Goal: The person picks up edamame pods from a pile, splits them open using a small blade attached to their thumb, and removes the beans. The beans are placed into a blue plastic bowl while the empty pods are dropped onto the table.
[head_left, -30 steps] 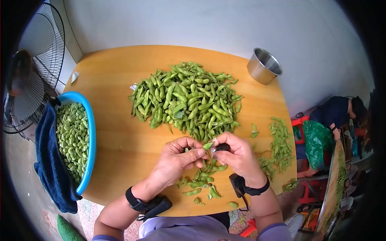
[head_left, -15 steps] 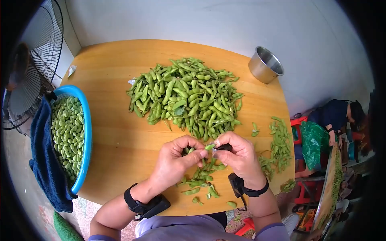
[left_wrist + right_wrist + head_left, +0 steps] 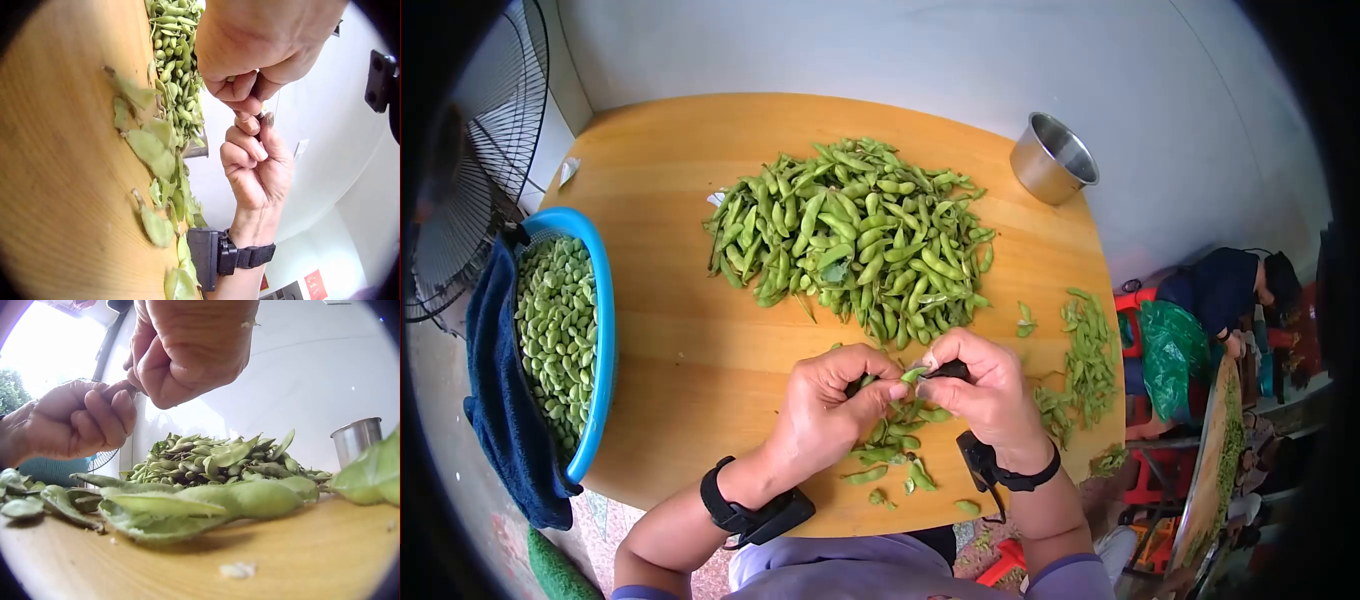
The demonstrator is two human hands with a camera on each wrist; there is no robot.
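Observation:
In the head view a green pod [image 3: 914,374] lies between the fingertips of both hands, in front of a big pile of pods [image 3: 855,235]. My left hand [image 3: 828,405] pinches it between thumb and curled fingers. From the other side my right hand [image 3: 990,395] meets it, gripping a small dark object [image 3: 946,370] at its fingertips. Loose and split pods [image 3: 895,440] lie on the table below the hands. The left wrist view shows the fingertips of the left hand [image 3: 262,50] and right hand [image 3: 256,165] meeting; the pod is mostly hidden there.
At the left a blue basket [image 3: 607,340] holds shelled beans, a dark blue towel [image 3: 500,390] over its side. A metal cup [image 3: 1052,160] stands at the back right. More pods [image 3: 1090,350] lie near the right edge. A fan stands far left; a person sits far right.
The table and its contents have shifted slightly up and left in the head view. Both hands remain together at the pod, with the fingers slightly moved.

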